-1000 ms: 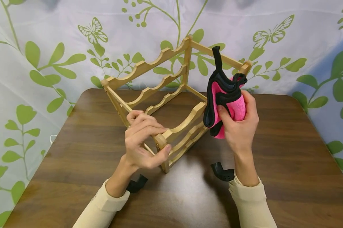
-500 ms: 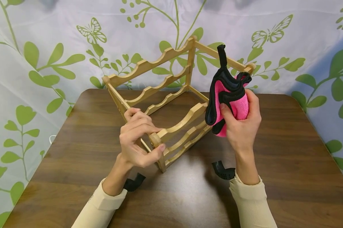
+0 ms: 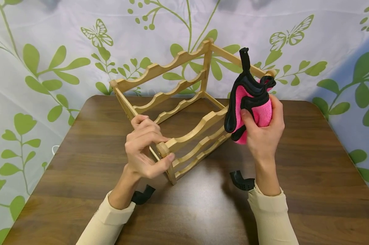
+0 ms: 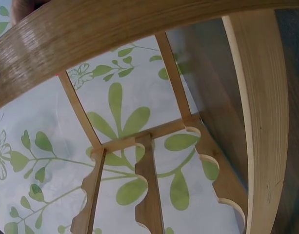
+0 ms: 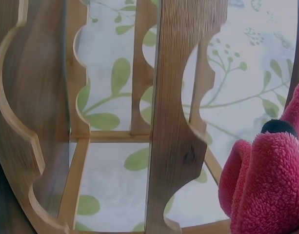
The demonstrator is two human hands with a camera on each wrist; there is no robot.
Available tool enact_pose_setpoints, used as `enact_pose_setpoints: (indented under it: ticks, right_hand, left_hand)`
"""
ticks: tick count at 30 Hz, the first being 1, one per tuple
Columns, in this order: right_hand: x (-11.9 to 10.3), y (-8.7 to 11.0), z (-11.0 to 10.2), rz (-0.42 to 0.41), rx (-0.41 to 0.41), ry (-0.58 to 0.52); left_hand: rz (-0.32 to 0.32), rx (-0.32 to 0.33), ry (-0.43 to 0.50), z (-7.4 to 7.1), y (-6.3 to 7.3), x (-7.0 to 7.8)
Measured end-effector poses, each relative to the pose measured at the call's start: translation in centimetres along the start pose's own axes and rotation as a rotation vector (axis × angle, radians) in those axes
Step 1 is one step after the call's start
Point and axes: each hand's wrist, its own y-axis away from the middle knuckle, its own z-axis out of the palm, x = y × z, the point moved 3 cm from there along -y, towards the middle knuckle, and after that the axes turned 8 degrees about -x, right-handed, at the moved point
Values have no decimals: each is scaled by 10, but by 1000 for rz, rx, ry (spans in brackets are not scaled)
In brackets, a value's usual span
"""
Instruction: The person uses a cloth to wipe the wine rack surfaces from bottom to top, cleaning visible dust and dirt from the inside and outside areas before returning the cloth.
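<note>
A light wooden wine rack [image 3: 199,127] with scalloped rails stands at an angle on the brown table. My left hand [image 3: 145,148] grips its near top corner, fingers over the side rail and thumb by the post. In my right hand [image 3: 265,139] is a bunched pink cloth [image 3: 262,112] with black trim, a black loop sticking up from it. The cloth is in front of the rack's right end and hides part of it. Fluffy pink folds of cloth [image 5: 269,190] show in the right wrist view, beside a scalloped rail [image 5: 176,126].
Black curved pieces [image 3: 143,194] are at both wrists, by the cream sleeves [image 3: 270,207]. Behind the table [image 3: 313,163] hangs a pale cloth backdrop [image 3: 111,20] with green leaves and butterflies. A thin white cord [image 3: 54,149] shows at the table's left edge.
My left hand and the rack's near corner have shifted slightly to the left. The right hand has moved a little right and up with the pink cloth still in it.
</note>
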Motion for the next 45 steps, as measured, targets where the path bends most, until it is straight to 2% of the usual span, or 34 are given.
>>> enact_pose_setpoints:
  ticks: [12,22,24,29,31,32,36,38,39,42,45]
  right_hand:
    - [6,-7,-17,0,106,61]
    - [2,-11,-32,-21,137,179]
    - [-2,-13,-34,-43,183,165]
    - [-12,-16,-45,-98,368,127]
    - [-15,-17,-50,-108,415,126]
    - [-16,-17,-52,-115,427,126]
    - [-22,-17,-50,-114,423,136]
    - [-21,-17,-48,-94,387,138]
    - [-20,-17,-46,-76,361,148]
    - [-17,-16,-41,6,280,180]
    - [-16,-14,-38,80,199,247]
  left_hand:
    - [-17,30,68,-4,-1,-3]
    - [-14,46,114,-6,-1,-5]
    - [-9,61,128,-7,-1,-6]
    - [12,84,121,-11,0,-11]
    - [4,35,68,-13,-2,-10]
    - [-8,-16,29,-15,-4,-9]
    - [-99,-306,-141,-24,-11,2]
    - [-149,-438,-173,-27,-14,7]
    - [-175,-480,-168,-28,-15,8]
    - [-228,-541,-120,-30,-16,10]
    - [-239,-557,-89,-29,-17,10]
